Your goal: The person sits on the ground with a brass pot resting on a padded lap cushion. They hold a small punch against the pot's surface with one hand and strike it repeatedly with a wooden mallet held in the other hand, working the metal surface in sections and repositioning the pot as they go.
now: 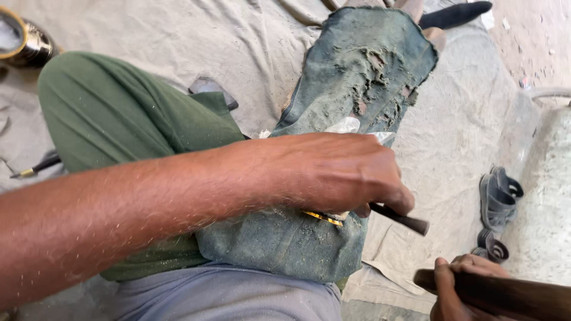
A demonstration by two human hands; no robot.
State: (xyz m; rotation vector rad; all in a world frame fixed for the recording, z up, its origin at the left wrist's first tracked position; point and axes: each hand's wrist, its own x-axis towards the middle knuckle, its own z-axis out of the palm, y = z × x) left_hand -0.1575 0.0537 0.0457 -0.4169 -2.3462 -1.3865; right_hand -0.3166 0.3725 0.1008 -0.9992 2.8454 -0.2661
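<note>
Dark-handled tool [399, 219] clamped in left hand [339, 172], forearm stretched across the lap — right hand [461, 285] grips a wooden stick [505, 297].

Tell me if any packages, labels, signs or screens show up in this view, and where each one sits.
None that can be told: no package, label, sign or screen shows. The nearest candidate is a crumpled whitish scrap, maybe plastic, just above the left hand on the worn blue-green cloth; no print is visible on it.
</note>
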